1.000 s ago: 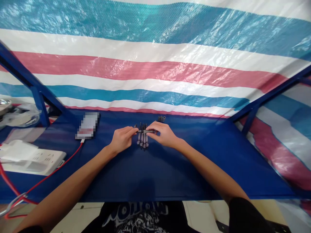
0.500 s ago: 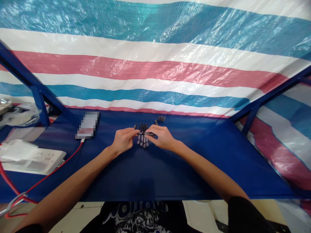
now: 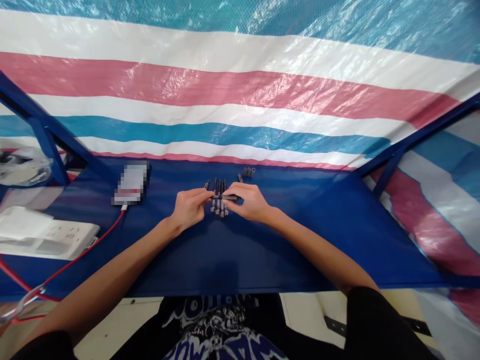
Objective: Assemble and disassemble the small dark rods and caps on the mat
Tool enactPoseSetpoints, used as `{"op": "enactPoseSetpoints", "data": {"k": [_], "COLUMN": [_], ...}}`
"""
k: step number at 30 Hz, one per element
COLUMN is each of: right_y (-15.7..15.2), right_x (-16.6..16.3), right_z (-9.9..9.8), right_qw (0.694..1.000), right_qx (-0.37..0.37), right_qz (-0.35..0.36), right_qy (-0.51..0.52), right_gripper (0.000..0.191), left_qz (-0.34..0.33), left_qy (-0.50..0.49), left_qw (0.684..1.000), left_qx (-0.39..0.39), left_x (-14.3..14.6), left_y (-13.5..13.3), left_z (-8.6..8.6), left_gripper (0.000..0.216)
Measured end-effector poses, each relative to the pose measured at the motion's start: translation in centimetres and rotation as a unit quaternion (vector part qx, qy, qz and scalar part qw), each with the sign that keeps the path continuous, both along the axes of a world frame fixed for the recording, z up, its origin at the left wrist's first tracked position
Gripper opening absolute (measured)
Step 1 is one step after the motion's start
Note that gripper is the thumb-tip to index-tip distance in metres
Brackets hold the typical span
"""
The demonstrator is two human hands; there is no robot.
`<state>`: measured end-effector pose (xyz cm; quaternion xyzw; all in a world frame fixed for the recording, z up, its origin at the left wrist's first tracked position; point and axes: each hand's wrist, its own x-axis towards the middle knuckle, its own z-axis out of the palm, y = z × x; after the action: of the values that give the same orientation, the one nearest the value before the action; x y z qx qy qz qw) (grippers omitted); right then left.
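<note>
My left hand (image 3: 188, 207) is closed, pinching one end of a thin, dark pen-like part between thumb and fingertips. From the other side, my right hand (image 3: 250, 201) is closed on a thicker dark tube (image 3: 231, 197), which lines up with that part. Whether the two are joined, I cannot tell. Beneath the fingertips, several slender pen-like pieces (image 3: 219, 208) with dark tips and greyish lower ends lie side by side on the blue table. One small dark piece (image 3: 207, 184) lies by my left fingers; another (image 3: 240, 177) is just beyond my right hand.
Several short grey cylinders (image 3: 249, 172) stand near the table's back edge. Left of my hands are a blurred-out phone (image 3: 131, 183) on a red cable (image 3: 103, 234) and a white power strip (image 3: 71, 236). Striped sheeting (image 3: 240, 90) hangs behind the blue table (image 3: 300, 250).
The view has tilted down a little, so everything sits higher or lower in frame accordingly. Both hands keep their pinch at the same spot over the row, with little visible movement.
</note>
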<state>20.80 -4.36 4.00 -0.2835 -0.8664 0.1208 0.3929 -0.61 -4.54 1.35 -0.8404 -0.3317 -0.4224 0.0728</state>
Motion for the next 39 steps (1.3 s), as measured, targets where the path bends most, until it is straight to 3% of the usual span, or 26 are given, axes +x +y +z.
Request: {"op": "enactPoseSetpoints", "data": {"k": [9, 28, 39], "right_y": [0.3, 0.0, 1.0], "right_x": [-0.2, -0.3, 0.8], "right_z": [-0.7, -0.4, 0.5], "right_qw": [1.0, 0.999, 1.0], "right_qx": [-0.018, -0.01, 0.015], "right_qz": [-0.002, 0.001, 0.0], "right_qy": [0.025, 0.035, -0.021], "right_gripper": [0.014, 0.014, 0.018], "left_qz": [0.0, -0.003, 0.021], "left_qy": [-0.001, -0.011, 0.031], "left_qw": [1.0, 1.0, 0.998], "left_qx": [0.004, -0.008, 0.05], "left_x": [0.1, 0.2, -0.3], "left_y": [0.0, -0.1, 0.3], "left_z": [-0.1, -0.2, 0.8], "left_gripper": [0.026, 0.027, 0.024]}}
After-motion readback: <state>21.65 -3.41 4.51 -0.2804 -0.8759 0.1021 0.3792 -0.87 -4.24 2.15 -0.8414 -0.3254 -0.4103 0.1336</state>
